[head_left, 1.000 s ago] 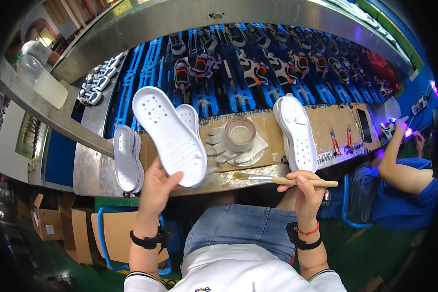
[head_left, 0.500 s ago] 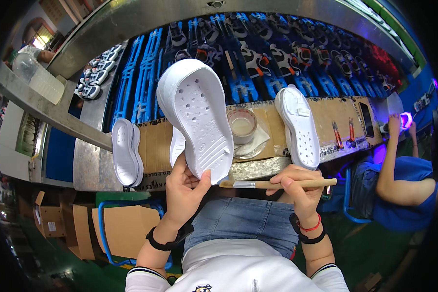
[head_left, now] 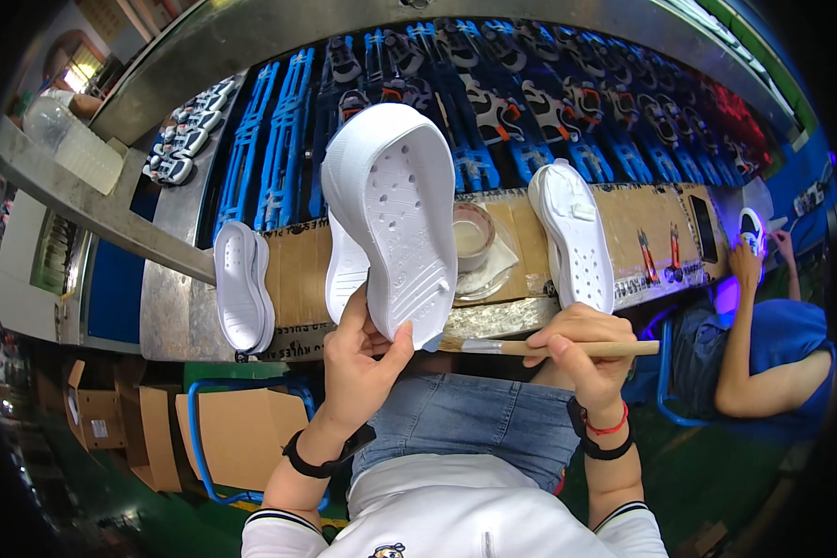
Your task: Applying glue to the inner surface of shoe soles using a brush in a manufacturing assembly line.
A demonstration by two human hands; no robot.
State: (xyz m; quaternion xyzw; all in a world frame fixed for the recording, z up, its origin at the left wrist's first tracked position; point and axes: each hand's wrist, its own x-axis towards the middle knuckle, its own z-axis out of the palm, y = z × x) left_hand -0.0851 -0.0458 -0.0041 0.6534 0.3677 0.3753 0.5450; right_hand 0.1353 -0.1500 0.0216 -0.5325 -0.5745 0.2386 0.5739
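A white shoe sole [head_left: 405, 219] is held up by its lower end in my left hand [head_left: 367, 358], its hollow inner face with small holes turned toward me. The fingers of my right hand [head_left: 586, 349] close round the wooden handle of a paintbrush [head_left: 614, 349]. Its bristles are at the sole's lower right edge; whether they touch is hard to tell. Partly behind the raised sole, another white sole [head_left: 346, 270] shows. A bowl [head_left: 472, 235] wrapped in tape stands on the bench just right of the held sole.
More white soles rest on the cardboard-covered bench, a stacked pair [head_left: 242, 288] at left and one [head_left: 575, 237] at right. Beyond them a blue-barred conveyor [head_left: 465, 153] carries several shoe uppers. Pliers [head_left: 674, 256] and a phone [head_left: 702, 228] lie at right, near a seated co-worker [head_left: 772, 363].
The held sole has shifted a little to the right with my left hand. My right hand and the brush have moved slightly right too. The co-worker's hands now hold a shoe differently.
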